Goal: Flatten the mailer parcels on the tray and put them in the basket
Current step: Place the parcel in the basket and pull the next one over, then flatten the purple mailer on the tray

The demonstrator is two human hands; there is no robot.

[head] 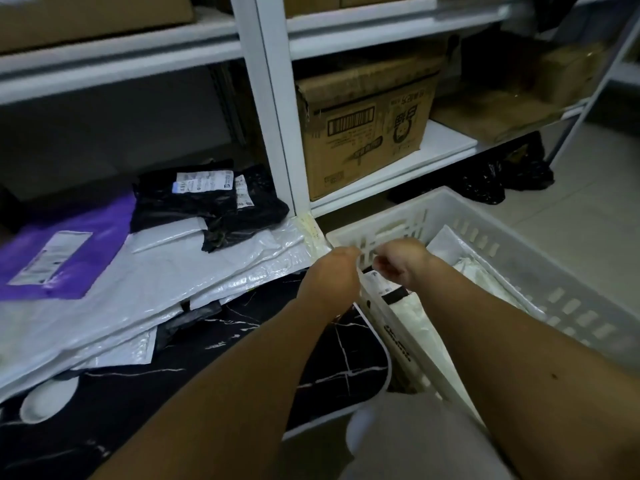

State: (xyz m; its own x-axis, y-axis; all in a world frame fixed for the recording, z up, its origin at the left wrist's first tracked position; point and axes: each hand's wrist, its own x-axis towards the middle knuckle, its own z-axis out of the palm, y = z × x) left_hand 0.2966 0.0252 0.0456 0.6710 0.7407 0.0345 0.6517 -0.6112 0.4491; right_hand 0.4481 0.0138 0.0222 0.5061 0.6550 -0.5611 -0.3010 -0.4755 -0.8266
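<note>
Holding white mailer (412,317), hands (367,268) over basket (540,271)

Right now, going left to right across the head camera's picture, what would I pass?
Purple plastic mailer with a white label → black plastic parcels with white labels → white shelf upright → brown cardboard box with a barcode → white slotted plastic basket.

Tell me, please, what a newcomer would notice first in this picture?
First, the two bare arms reaching forward: the left hand and right hand both pinch the top edge of a white mailer, held on edge at the near wall of the white basket on the right. Next, the purple mailer at far left, lying on a heap of white and black mailers.
</note>
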